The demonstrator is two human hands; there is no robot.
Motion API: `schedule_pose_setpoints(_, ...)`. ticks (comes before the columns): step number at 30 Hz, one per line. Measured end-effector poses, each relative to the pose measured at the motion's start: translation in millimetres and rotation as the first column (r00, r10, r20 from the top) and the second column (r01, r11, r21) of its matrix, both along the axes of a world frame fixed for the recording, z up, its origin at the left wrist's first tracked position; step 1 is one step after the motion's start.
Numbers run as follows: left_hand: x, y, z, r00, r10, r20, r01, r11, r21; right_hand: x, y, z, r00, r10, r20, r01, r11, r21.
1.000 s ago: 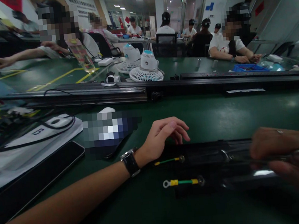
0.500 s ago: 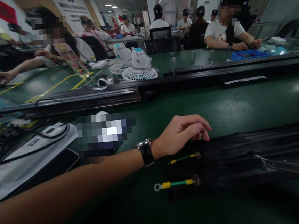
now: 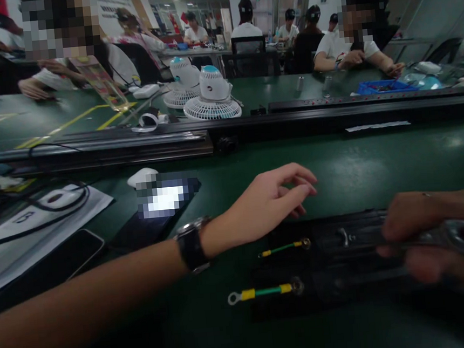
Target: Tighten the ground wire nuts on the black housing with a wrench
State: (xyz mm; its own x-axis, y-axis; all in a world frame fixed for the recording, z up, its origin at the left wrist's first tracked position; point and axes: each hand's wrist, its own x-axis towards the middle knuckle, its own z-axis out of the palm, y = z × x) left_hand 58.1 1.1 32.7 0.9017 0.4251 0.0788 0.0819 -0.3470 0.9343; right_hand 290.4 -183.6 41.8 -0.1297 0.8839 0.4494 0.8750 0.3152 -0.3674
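A long black unit point(image 3: 337, 257) lies on the green table point(image 3: 377, 166) in front of me. Two green-and-yellow ground wires with ring lugs come off its left end, the far wire point(image 3: 283, 247) and the near wire point(image 3: 258, 292). My left hand point(image 3: 267, 200), with a dark watch on the wrist, hovers over the unit's left far edge, fingers loosely spread and holding nothing. My right hand point(image 3: 436, 232) grips a silver wrench point(image 3: 444, 234), whose head sits on a fastener point(image 3: 345, 236) on top of the unit.
Left of me lie a lit phone point(image 3: 157, 202), a dark tablet point(image 3: 45, 266), white paper with black cables point(image 3: 36, 213) and a white mouse point(image 3: 142, 176). A black rail point(image 3: 252, 126) crosses the table. Two small fans point(image 3: 211, 94) stand beyond it. Other people sit at far tables.
My right hand has come back into view from the right edge, bringing the wrench leftward over the unit. My left hand has lifted slightly off the unit's edge.
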Motion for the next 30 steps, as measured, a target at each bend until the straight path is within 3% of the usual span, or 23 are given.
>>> schedule_pose_setpoints(4,-49.5,-18.9,7.5,0.993,0.1,-0.064,-0.068,0.924,0.376,-30.1,34.4,18.0,0.981,0.163,-0.102,-0.168,0.985,-0.042)
schedule_pose_setpoints(7,-75.0,-34.1,0.5,0.998,0.02,-0.059,0.012,0.866,0.499,-39.5,44.5,14.0,0.972,0.179,-0.151,-0.189,0.98,-0.055)
schedule_pose_setpoints(10,-81.5,-43.1,-7.1,0.995,-0.063,-0.08,0.1,0.756,0.647,-44.3,45.2,9.4,0.973,0.191,-0.133,-0.199,0.978,-0.054)
schedule_pose_setpoints(21,-65.5,-54.4,-10.5,0.981,0.023,-0.19,0.129,0.653,0.746,-48.7,44.4,-0.4,0.977,0.194,-0.088,-0.201,0.976,-0.086)
schedule_pose_setpoints(25,-59.0,-53.4,-9.3,0.97,-0.012,-0.244,0.192,0.649,0.736,-46.2,42.9,-2.1,0.981,0.186,-0.049,-0.189,0.979,-0.077)
schedule_pose_setpoints(30,-63.1,-53.0,-9.3,0.975,-0.009,-0.223,0.174,0.66,0.731,-40.8,39.1,-1.2,0.985,0.17,0.003,-0.17,0.983,-0.074)
